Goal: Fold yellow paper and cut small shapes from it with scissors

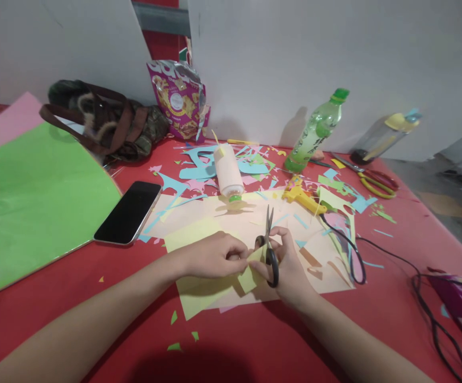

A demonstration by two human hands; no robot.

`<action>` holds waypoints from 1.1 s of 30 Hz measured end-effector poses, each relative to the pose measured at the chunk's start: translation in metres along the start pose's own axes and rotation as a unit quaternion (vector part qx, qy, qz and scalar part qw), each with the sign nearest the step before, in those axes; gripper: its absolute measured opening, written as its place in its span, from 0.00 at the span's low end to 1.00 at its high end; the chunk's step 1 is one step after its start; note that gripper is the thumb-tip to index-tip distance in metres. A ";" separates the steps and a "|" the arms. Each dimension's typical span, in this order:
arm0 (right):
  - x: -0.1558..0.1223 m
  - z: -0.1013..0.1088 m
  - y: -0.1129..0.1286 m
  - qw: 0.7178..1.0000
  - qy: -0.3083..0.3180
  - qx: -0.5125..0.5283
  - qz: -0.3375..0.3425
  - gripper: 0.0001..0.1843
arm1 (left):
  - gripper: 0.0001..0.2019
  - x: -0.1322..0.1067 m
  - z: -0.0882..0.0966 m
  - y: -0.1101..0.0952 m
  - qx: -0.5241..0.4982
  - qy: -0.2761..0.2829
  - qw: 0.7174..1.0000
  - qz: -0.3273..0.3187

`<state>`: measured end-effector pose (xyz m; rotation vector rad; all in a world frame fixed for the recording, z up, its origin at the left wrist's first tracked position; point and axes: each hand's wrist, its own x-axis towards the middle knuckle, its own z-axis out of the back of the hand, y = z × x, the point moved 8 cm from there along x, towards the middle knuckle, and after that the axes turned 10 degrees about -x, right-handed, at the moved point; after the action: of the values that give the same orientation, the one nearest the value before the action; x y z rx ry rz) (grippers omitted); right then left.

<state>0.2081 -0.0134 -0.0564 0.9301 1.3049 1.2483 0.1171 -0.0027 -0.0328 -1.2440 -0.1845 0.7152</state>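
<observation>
Black-handled scissors [271, 260] hang from my right hand [290, 268], blades pointing up and away from me. Between my two hands is a small pale-yellow piece of paper [250, 277]. My left hand [215, 255] has its fingers curled and pinches the paper's left side, while my right thumb presses on its other side. Beneath them lie a larger yellow sheet [199, 298] and a cream sheet [314, 279]. Just beyond my hands, a paper-wrapped bottle [229, 170] with a green cap lies on its side.
A phone [129, 213] and green sheets [47, 207] lie left. Paper scraps [199, 165], a snack bag [181, 101] and a dark bag [111, 122] are behind. Rightward are a green bottle [314, 133], yellow glue gun [304, 197], larger scissors [374, 181] and a cable [398, 258].
</observation>
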 end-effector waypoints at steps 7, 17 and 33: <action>0.002 0.007 -0.003 0.998 -0.051 0.048 -0.005 0.27 | 0.09 0.001 0.002 -0.001 -0.010 -0.050 0.999 -0.005; 0.001 0.009 -0.004 0.996 -0.061 0.070 -0.009 0.25 | 0.11 0.003 0.004 0.000 -0.026 -0.138 0.989 -0.038; -0.003 -0.010 0.008 0.997 0.063 0.047 0.017 0.16 | 0.11 -0.009 0.049 0.019 -0.023 -0.312 0.950 0.027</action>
<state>0.1977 -0.0163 -0.0495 0.9559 1.4622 1.2973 0.0784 0.0337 -0.0310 -1.0346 -0.6905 1.1451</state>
